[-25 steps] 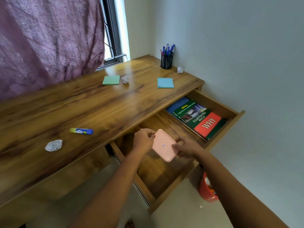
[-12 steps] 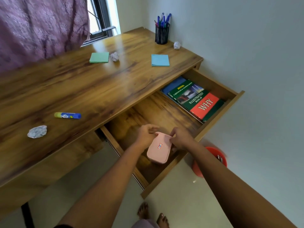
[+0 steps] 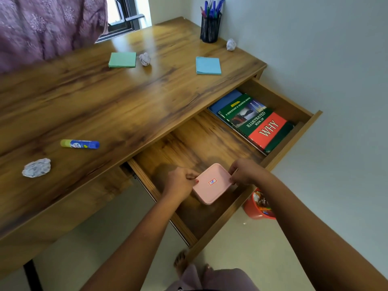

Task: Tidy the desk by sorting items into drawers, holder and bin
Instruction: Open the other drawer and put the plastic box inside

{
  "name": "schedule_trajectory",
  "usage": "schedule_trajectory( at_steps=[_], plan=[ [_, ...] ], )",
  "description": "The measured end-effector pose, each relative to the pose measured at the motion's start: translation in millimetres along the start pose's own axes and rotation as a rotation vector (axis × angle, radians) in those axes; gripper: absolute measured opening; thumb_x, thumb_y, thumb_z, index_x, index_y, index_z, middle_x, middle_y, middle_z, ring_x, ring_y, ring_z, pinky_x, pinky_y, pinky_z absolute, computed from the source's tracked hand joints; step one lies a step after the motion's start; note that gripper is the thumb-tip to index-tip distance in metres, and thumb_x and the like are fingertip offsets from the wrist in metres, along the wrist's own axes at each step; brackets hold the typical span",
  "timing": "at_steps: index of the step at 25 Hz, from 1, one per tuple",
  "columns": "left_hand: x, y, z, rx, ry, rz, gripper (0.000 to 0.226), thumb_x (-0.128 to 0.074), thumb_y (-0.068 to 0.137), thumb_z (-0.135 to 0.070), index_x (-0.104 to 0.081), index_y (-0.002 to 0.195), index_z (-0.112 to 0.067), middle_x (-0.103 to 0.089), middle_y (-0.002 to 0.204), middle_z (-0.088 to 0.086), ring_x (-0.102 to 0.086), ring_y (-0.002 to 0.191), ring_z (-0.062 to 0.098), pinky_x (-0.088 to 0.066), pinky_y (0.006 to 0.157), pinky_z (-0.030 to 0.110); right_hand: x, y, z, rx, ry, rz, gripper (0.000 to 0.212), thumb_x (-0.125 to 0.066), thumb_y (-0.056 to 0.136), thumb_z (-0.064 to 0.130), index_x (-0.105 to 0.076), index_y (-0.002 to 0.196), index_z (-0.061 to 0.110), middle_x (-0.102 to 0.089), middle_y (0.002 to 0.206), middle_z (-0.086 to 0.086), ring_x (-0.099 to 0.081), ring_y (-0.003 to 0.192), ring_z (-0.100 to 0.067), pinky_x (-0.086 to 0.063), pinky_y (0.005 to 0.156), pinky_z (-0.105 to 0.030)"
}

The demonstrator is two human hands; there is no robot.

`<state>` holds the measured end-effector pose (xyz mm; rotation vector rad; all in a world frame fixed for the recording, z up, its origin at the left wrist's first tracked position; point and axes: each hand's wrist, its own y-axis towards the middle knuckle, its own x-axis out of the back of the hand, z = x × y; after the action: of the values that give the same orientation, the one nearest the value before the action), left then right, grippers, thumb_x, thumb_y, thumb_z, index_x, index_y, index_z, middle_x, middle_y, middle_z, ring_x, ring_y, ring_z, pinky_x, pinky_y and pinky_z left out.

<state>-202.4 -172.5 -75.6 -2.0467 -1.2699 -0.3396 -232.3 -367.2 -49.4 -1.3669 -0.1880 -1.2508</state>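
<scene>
Starting at the far left, a crumpled grey-white paper ball (image 3: pixel 36 167) sits on the brown wood-grain desk (image 3: pixel 126 101). Just along from it lies a blue-and-yellow glue stick (image 3: pixel 79 143), on its side. Further back there's a green square sticky-note pad (image 3: pixel 122 59) with a second paper wad (image 3: pixel 144 59) just beside it.

Now to the action in the open wooden drawer (image 3: pixel 189 143). The left hand (image 3: pixel 180 183) pinches the left side of the pink rounded-rectangle plastic box (image 3: pixel 212 183), and the right hand (image 3: pixel 244 171) pinches the opposite side, so both are clamped on it. The box is low inside the drawer, near the front wall, lid up. I cannot tell whether it rests on the floor yet. Its long axis looks roughly parallel to the drawer front, and it lies squarely between the two grips, neither hand nearer. Letting go looks like a matter of each hand drawing outward, away from the box.

Moving right, a blue sticky pad (image 3: pixel 208 65) and a black mesh pen holder (image 3: pixel 210 28) stand on the desk, with a third paper ball (image 3: pixel 231 44) near the holder. A stack of books (image 3: pixel 255 122) fills the drawer's right end, well apart from the box. A red round bin (image 3: pixel 257 204) waits on the floor below.
</scene>
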Motion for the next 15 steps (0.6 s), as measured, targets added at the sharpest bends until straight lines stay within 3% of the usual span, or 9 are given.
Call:
schedule_trajectory(
  at_steps=[2,5,13,15],
  plan=[
    [0.8,4.8,3.3,0.029,-0.116,0.007,0.014,-0.069,0.084,-0.012,-0.069,0.097,-0.015,-0.071,0.105,0.003,-0.067,0.1,0.016,-0.059,0.077,0.032,1.7,1.0,-2.4,0.015,-0.027,0.04,0.02,-0.066,0.086,0.014,-0.067,0.106,0.013,-0.066,0.102,-0.004,-0.061,0.09,-0.016,-0.049,0.071,-0.024],
    [-1.4,3.0,4.6,0.09,-0.277,0.005,0.008,-0.068,0.084,-0.008,-0.067,0.09,-0.014,-0.071,0.102,0.006,-0.067,0.096,0.016,-0.058,0.072,0.027,1.2,5.0,-6.3,0.045,-0.021,0.048,0.018,-0.067,0.085,0.016,-0.068,0.103,0.013,-0.065,0.1,-0.003,-0.058,0.095,-0.018,-0.048,0.077,-0.028],
    [-31.0,-15.4,1.4,0.189,-0.37,-0.331,0.002,-0.071,0.081,-0.01,-0.069,0.083,-0.011,-0.071,0.095,0.005,-0.067,0.092,0.017,-0.059,0.08,0.038,1.3,9.6,-23.6,0.193,-0.08,0.021,0.013,-0.064,0.086,0.018,-0.069,0.098,0.014,-0.062,0.092,-0.002,-0.058,0.091,-0.019,-0.045,0.075,-0.029],
    [-43.7,-23.2,-3.3,0.214,-0.373,-0.421,0.004,-0.071,0.082,-0.013,-0.068,0.084,-0.011,-0.069,0.096,0.003,-0.063,0.093,0.015,-0.057,0.082,0.035,3.7,13.1,-29.2,0.245,-0.109,0.004,0.013,-0.063,0.085,0.018,-0.07,0.093,0.01,-0.065,0.091,-0.007,-0.058,0.089,-0.022,-0.042,0.072,-0.028]
  ],
)
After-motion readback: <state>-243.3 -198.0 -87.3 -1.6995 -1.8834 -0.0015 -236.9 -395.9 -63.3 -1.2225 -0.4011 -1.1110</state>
